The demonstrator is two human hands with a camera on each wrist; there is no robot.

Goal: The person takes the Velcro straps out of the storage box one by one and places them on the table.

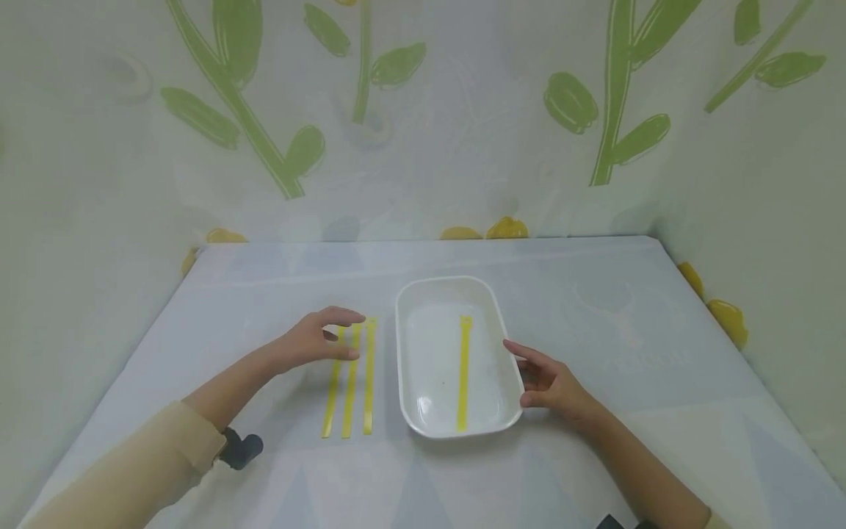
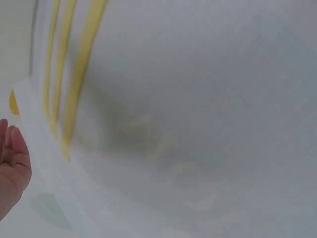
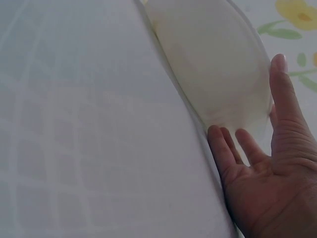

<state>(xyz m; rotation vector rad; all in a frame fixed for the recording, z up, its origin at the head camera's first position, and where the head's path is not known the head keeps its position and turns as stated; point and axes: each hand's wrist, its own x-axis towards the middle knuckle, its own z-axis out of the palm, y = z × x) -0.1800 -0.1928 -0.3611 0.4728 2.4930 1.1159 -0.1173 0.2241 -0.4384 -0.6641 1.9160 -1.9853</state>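
Observation:
A white rectangular tray (image 1: 411,367) with rounded corners sits on the table, and one flat yellow strap (image 1: 464,375) with a wider end lies lengthwise inside it. Left of the tray, three similar yellow straps (image 1: 369,389) lie side by side. My left hand (image 1: 311,342) hovers over their far ends, thumb and fingers apart, holding nothing. In the left wrist view the hand (image 2: 12,166) shows only at the edge. At the tray's right side, my right hand (image 1: 555,386) touches the rim and outer wall; the right wrist view shows its fingers (image 3: 250,146) against the wall.
The table (image 1: 595,455) has a pale patterned cover. A white curtain-like wall (image 1: 436,147) with green stems and yellow flowers stands behind and at both sides. A dark wrist device (image 1: 241,450) sits by the left sleeve.

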